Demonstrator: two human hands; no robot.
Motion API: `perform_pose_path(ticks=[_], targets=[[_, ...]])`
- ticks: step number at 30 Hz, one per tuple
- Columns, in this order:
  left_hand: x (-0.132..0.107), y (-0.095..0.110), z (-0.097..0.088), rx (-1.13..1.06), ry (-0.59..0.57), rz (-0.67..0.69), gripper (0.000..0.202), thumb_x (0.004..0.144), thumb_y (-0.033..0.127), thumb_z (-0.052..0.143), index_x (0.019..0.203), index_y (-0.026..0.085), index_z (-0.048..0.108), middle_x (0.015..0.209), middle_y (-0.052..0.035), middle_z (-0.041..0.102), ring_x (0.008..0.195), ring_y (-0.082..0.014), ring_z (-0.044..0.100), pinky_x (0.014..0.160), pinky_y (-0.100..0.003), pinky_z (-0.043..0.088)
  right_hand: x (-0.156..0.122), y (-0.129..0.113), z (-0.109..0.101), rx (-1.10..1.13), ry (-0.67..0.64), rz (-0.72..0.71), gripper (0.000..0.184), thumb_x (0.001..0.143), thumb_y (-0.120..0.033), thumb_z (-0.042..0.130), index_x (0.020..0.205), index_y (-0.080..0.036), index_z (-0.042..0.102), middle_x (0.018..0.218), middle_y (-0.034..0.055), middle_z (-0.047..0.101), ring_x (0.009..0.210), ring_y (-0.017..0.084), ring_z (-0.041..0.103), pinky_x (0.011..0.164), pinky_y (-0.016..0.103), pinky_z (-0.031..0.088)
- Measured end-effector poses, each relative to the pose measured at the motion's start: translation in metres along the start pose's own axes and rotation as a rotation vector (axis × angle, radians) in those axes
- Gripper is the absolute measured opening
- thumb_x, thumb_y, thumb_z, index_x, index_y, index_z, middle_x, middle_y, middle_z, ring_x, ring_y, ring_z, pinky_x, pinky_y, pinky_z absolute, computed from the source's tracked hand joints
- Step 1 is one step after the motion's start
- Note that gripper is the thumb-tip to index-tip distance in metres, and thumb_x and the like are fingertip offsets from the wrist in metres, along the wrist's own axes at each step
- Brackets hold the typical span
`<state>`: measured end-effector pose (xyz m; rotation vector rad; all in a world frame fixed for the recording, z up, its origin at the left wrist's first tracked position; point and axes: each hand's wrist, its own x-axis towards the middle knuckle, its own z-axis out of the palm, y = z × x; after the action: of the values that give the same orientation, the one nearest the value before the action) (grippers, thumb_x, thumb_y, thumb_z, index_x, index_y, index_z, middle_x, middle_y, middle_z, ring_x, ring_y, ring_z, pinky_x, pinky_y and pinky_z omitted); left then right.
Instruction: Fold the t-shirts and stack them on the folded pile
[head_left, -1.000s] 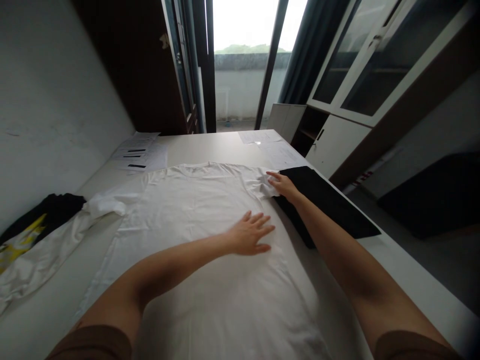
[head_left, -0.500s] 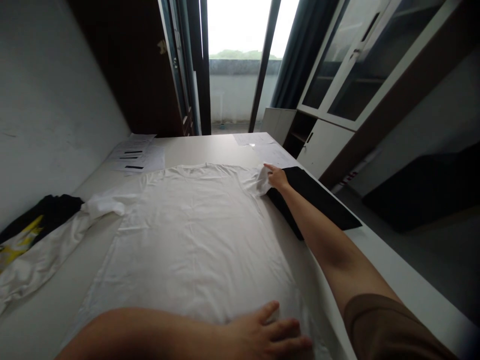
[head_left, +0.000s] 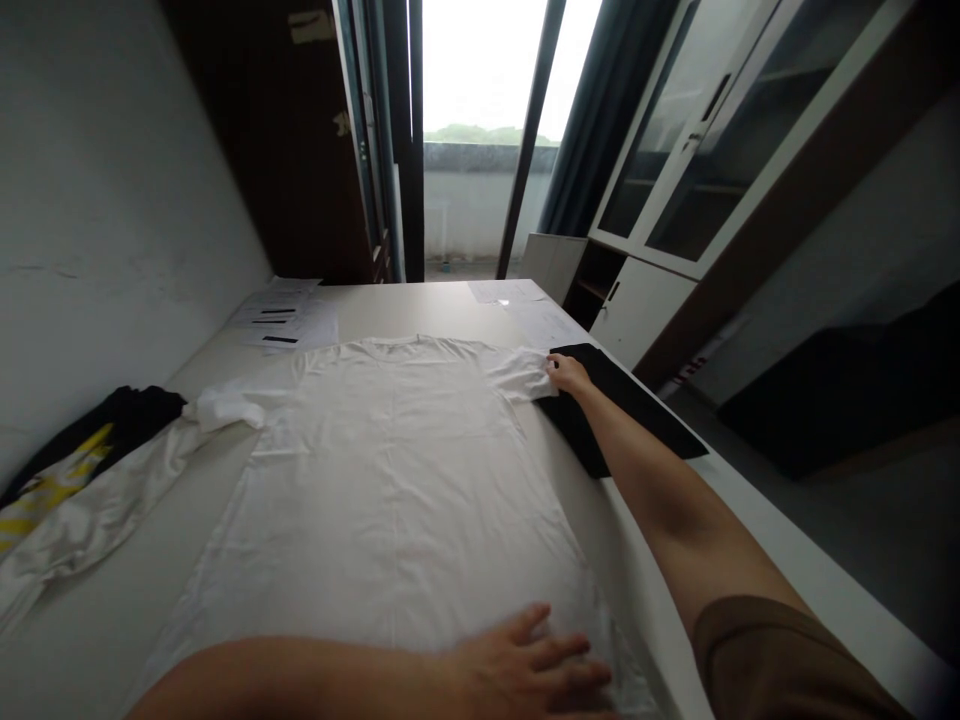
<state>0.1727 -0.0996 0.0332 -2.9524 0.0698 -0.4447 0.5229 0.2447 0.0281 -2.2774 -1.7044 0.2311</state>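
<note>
A white T-shirt (head_left: 390,470) lies spread on the white table, its collar toward the far end. My left hand (head_left: 529,660) rests flat with fingers spread on the lower right part of the shirt. Out at the right sleeve, my right hand (head_left: 570,373) pinches the sleeve's outer edge between thumb and fingers. That sleeve is stretched sideways over a folded black cloth (head_left: 637,410). The left sleeve of the shirt lies beside a crumpled white garment (head_left: 97,530).
A black garment with yellow print (head_left: 112,430) lies by the wall at left. Paper sheets (head_left: 300,325) are at the far left of the table (head_left: 397,305), and more sheets (head_left: 540,322) at the far right. Beyond the right edge stands a white cabinet (head_left: 645,300).
My right hand has drawn the right sleeve outward, and the bunched sleeve now lies flatter. My left hand stays on the lower part of the shirt. The view has tilted slightly.
</note>
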Motion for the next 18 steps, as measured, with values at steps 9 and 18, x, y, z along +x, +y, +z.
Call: perform_pose_path(ticks=[9, 18], targets=[[-0.029, 0.024, 0.004, -0.003, 0.004, -0.053, 0.045, 0.105, 0.039, 0.042, 0.149, 0.035, 0.048, 0.159, -0.002, 0.043, 0.144, -0.0242, 0.043, 0.112, -0.046, 0.044, -0.027, -0.035, -0.008, -0.079, 0.092, -0.019, 0.047, 0.1, -0.043, 0.048, 0.141, -0.021, 0.056, 0.144, 0.0164, 0.05, 0.122, 0.028, 0.054, 0.101, 0.037, 0.044], [-0.115, -0.081, -0.018, -0.589, 0.279, -1.011, 0.045, 0.088, 0.037, 0.066, 0.133, 0.032, 0.063, 0.145, -0.0039, 0.058, 0.136, -0.024, 0.051, 0.121, -0.044, 0.033, -0.044, -0.037, 0.038, -0.176, 0.243, -0.124, 0.046, 0.097, -0.042, 0.048, 0.127, -0.014, 0.067, 0.142, 0.0248, 0.05, 0.129, 0.039, 0.048, 0.1, 0.052, 0.041]])
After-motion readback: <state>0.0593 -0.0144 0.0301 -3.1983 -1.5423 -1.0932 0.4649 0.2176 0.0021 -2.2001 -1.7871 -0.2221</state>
